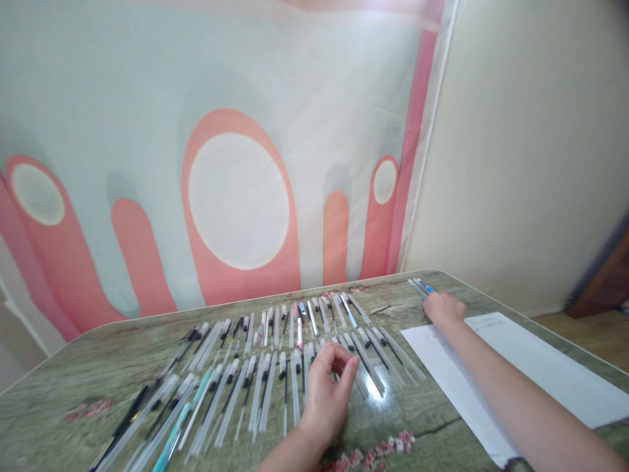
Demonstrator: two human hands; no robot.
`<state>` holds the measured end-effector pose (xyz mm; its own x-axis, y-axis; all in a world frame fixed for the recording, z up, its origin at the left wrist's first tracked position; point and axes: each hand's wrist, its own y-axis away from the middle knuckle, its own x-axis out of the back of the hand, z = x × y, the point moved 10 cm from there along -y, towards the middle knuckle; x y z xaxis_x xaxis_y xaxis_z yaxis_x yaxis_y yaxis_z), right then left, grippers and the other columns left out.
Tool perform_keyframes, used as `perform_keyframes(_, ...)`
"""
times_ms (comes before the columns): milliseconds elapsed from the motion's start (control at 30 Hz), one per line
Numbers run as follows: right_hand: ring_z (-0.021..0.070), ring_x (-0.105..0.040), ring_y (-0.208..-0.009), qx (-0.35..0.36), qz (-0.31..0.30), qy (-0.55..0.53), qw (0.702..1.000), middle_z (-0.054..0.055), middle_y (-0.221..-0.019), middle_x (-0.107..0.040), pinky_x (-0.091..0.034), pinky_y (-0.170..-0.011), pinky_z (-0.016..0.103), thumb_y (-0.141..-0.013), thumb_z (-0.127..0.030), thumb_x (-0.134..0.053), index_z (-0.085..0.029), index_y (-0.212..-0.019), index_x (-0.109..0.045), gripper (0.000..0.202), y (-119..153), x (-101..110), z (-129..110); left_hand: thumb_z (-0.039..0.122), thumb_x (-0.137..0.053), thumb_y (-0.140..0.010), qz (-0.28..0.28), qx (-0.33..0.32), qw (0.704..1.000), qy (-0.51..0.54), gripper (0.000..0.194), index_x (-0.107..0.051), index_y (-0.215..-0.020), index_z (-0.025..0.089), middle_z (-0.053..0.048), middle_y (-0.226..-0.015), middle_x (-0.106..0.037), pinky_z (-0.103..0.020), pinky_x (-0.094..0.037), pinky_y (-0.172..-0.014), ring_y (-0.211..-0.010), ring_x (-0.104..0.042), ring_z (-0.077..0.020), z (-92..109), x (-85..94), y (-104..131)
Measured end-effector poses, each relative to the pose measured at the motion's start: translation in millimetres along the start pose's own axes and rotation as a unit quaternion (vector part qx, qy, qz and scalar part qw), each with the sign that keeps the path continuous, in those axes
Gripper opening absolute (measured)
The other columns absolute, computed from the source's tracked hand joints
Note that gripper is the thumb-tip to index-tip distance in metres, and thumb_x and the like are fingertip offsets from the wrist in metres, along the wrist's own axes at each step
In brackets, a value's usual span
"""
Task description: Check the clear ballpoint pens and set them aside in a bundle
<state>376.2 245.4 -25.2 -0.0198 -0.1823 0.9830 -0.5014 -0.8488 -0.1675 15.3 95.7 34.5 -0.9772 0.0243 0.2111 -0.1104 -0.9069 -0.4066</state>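
Several pens and clear pen tubes lie in two rows across the green marbled table. My left hand is over the front row, its fingers curled with a gap between thumb and forefinger; whether something small is pinched there is hidden. At the far right, my right hand rests with closed fingers on the near ends of a few clear tubes and a blue-tipped pen. White paper sheets lie beneath my right forearm.
A hanging cloth with coral and white shapes stands behind the table. Beside it is a plain wall. Near the front edge, the tabletop shows a pink flower print. A brown object stands at the far right.
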Motion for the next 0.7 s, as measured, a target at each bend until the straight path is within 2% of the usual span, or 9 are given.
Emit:
perform_keyframes(500, 0.0271, -0.062, -0.081, -0.028, 0.008, -0.018, 0.999, 0.018, -0.092, -0.062, -0.045, -0.064, 0.034, -0.078, -0.027, -0.046, -0.012, -0.087, -0.068, 0.028, -8.7, -4.7, 14.6, 0.032, -0.054, -0.078, -0.016, 0.011, 1.0, 0.001, 0.02, -0.053, -0.068, 0.015, -0.002, -0.069, -0.052, -0.021, -0.037, -0.059, -0.062, -0.046, -0.0103, -1.3, -5.4, 1.3)
perform_keyframes(600, 0.0264, -0.061, -0.083, -0.028, 0.03, -0.015, 0.999, 0.018, -0.094, -0.06, -0.044, -0.066, 0.034, -0.079, -0.031, -0.046, -0.011, -0.092, -0.065, 0.03, -7.0, -1.2, 15.8, 0.032, -0.054, -0.078, -0.022, 0.011, 1.0, 0.002, 0.02, -0.053, -0.068, 0.015, -0.002, -0.069, -0.051, -0.021, -0.038, -0.059, -0.063, -0.047, -0.0105, -0.8, -6.3, 1.2)
perform_keyframes(700, 0.0279, -0.055, -0.093, -0.026, 0.069, -0.007, 0.997, 0.02, -0.103, -0.055, -0.042, -0.07, 0.036, -0.08, -0.033, -0.046, -0.009, -0.103, -0.058, 0.036, -2.3, 6.9, 16.2, 0.032, -0.054, -0.078, -0.023, 0.009, 1.0, 0.002, 0.019, -0.053, -0.068, 0.015, -0.002, -0.069, -0.052, -0.021, -0.038, -0.059, -0.062, -0.046, -0.0102, 0.4, -6.1, 1.3)
